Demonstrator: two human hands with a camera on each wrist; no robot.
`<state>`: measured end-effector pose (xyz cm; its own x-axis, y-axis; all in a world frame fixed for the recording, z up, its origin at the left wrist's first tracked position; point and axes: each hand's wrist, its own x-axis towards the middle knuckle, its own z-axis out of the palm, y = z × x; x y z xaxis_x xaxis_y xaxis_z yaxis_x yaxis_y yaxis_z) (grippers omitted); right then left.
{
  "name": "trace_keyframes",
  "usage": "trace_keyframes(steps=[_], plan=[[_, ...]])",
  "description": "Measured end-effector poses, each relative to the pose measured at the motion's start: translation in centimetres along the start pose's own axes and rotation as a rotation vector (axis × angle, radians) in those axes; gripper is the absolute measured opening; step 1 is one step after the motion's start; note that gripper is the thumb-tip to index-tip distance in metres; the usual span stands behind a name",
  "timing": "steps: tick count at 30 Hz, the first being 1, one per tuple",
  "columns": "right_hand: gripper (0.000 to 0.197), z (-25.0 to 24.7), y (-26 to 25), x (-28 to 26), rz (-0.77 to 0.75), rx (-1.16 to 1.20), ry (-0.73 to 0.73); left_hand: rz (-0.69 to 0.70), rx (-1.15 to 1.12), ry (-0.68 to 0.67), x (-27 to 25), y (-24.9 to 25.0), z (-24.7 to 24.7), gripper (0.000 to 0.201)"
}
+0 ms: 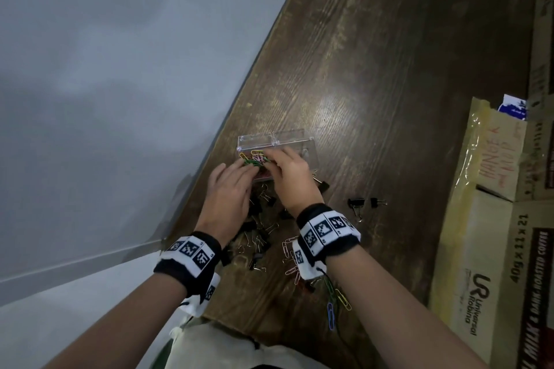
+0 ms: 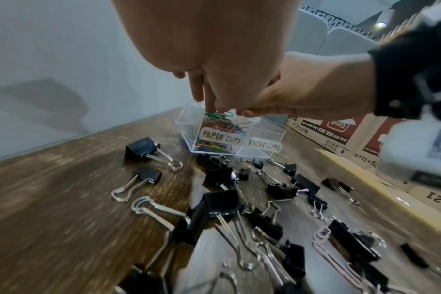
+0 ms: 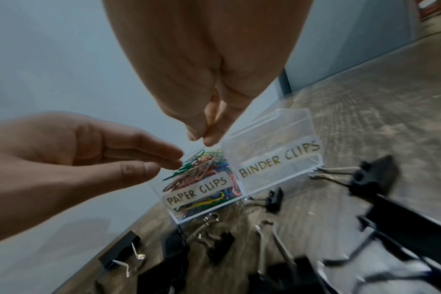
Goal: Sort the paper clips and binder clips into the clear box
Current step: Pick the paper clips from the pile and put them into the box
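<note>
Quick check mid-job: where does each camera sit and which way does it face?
Head: above, facing down at the clear box; both forearms show.
Left wrist: low, facing the box past the left hand; binder clips on the table.
Right wrist: low, facing the box past the right hand.
All share the paper clips.

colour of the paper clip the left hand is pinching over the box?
Green. The left hand pinches a green paper clip above the paper-clip side; clearest in the right wrist view.
</note>
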<state>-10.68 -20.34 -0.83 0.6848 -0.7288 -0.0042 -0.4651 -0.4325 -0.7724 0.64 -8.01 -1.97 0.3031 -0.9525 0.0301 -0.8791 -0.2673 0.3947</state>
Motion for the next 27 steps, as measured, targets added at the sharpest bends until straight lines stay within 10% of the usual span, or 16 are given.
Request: trace_keyframes(steps=[8, 18, 27], plan=[[0.026, -5.0, 3.9, -10.5, 0.162, 0.001, 0.075, 0.133, -0.09, 0.055, -3.1, 1.7, 0.2, 0.014], [0.045, -9.9, 8.5, -24.1, 0.571, -0.167, -0.369, 0.42, -0.032, -0.574, -8.4, 5.7, 4.4, 0.05], [0.041, -7.3, 9.8, -25.1, 0.581, -0.043, -0.157, 0.378, 0.071, -0.377, -9.1, 8.0, 6.2, 0.045]])
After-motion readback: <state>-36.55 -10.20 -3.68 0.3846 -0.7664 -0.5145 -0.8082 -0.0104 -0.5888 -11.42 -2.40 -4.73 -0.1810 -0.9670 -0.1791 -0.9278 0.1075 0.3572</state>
